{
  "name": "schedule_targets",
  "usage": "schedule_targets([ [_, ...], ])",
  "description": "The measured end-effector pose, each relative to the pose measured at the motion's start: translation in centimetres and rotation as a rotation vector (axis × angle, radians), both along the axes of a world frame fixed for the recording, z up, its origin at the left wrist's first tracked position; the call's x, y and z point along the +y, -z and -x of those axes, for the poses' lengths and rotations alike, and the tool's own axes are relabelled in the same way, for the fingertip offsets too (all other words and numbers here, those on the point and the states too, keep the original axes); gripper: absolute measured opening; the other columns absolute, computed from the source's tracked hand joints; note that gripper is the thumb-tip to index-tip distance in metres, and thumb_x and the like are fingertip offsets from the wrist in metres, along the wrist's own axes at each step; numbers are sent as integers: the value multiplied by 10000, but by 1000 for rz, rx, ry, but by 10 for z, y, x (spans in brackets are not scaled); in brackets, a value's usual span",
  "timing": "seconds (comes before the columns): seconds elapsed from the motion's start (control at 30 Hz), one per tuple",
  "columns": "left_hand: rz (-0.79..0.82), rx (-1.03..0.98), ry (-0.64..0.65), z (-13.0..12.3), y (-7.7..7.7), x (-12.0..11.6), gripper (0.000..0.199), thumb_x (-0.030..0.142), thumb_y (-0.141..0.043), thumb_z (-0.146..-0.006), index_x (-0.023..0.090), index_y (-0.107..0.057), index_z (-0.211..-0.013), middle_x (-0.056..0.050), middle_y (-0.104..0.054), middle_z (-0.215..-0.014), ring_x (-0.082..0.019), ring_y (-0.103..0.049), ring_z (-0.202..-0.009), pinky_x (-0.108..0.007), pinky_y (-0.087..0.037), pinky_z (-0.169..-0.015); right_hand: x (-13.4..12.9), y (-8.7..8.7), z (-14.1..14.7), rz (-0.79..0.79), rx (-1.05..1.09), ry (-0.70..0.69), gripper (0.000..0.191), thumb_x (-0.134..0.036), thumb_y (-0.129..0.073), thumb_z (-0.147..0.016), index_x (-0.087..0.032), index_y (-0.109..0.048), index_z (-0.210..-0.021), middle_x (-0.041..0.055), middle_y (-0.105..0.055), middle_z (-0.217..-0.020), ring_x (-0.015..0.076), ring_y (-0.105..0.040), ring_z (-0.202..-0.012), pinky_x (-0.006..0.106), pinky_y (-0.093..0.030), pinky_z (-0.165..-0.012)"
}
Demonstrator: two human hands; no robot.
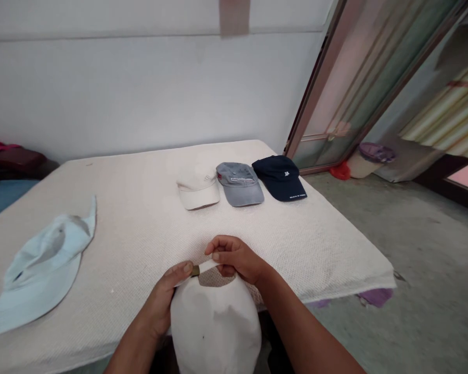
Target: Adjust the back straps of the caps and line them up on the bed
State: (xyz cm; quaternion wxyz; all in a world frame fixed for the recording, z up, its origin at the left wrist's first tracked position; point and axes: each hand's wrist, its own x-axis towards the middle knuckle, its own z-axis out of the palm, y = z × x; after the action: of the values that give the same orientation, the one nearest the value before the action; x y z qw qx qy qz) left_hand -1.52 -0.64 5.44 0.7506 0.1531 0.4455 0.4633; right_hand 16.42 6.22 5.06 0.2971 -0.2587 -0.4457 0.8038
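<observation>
A white cap (pixel 216 327) is held at the table's near edge, its back opening and strap facing up. My left hand (pixel 167 291) pinches the left end of the strap beside a brass-coloured buckle (pixel 195 270). The white strap (pixel 208 266) runs from that buckle to my right hand (pixel 237 258), whose thumb and fingers are closed on it. Farther back lie a cream cap (pixel 198 192), a grey cap (pixel 241 184) and a navy cap (pixel 281 178) in a row. On the left, a light blue cap (pixel 47 265) rests with its strap end sticking up.
A white textured cloth covers the table (pixel 140 223), which meets a pale wall at the back. To the right are a glass sliding door, a bin (pixel 368 160) with a purple liner, a red bag and a striped curtain. Dark red and blue items sit at far left.
</observation>
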Motion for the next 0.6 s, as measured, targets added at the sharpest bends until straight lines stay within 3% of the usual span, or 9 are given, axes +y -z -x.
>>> schedule_targets([
  [0.23, 82, -46, -120, 4, 5, -1, 93, 209, -716, -670, 164, -637, -691, -2, -642, -573, -142, -588, -450, -247, -456, -467, 0, 4, -1, -1, -13, 7, 121, -222, -634, -746, -171, -611, -854, -73, -440, -511, 52, -365, -439, 204, -271, -466],
  [0.33, 114, -117, -173, 13, 4, 1, 89, 227, -676, -695, 182, -676, -773, -19, -685, -622, -172, -629, -489, -292, -509, -530, 0, 3, -4, -20, -60, 17, 130, -262, -632, -768, -171, -641, -859, -26, -536, -626, 77, -447, -544, 210, -331, -527],
  [0.5, 121, -275, -178, 32, 1, 8, 180, 316, -605, -759, 177, -688, -680, -48, -710, -631, -204, -678, -597, -331, -545, -671, 1, 1, -13, -2, -64, -70, 212, -338, -679, -740, -159, -669, -853, 22, -600, -811, 116, -512, -694, 237, -390, -627],
  [0.6, 112, -271, -156, 34, -1, 9, 212, 361, -593, -773, 191, -721, -761, -48, -732, -685, -230, -696, -659, -358, -542, -725, 2, 3, -15, 67, 10, 0, 255, -292, -737, -666, -167, -657, -874, 17, -612, -814, 118, -527, -682, 244, -401, -629],
])
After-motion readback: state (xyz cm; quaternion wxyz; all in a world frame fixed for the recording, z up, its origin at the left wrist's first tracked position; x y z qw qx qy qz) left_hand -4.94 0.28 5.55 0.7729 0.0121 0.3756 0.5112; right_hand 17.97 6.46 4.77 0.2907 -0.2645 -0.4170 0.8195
